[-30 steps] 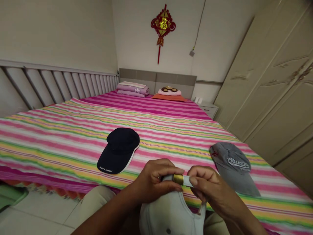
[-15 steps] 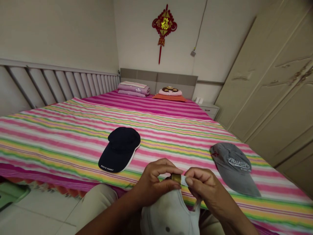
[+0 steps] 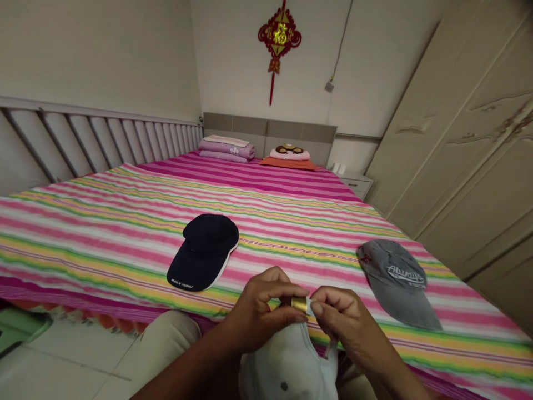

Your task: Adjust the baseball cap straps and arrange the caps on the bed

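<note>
A pale cap (image 3: 287, 361) sits over my lap with its back opening turned up, below both hands. My left hand (image 3: 266, 300) pinches the gold metal buckle (image 3: 298, 304) of its back strap between thumb and fingers. With thumb and forefinger, my right hand (image 3: 339, 314) grips the white strap end (image 3: 309, 306) just right of the buckle. How far the strap runs inside the buckle is hidden. On the bed ahead, a navy cap (image 3: 206, 247) lies to the left of my hands and a grey cap (image 3: 395, 283) with white lettering to the right.
The striped bedsheet (image 3: 137, 222) stretches ahead to a grey headboard (image 3: 300, 133). Folded purple bedding (image 3: 227, 150) and a pink folded item (image 3: 289, 155) rest at the far end. A railing (image 3: 112, 130) borders the left, a wardrobe (image 3: 458, 166) the right. A green stool (image 3: 20, 330) stands lower left.
My right fingers have come slightly closer to the buckle, and less white strap shows between them. The buckle has tilted a little and catches more light. Both caps on the bed stay put.
</note>
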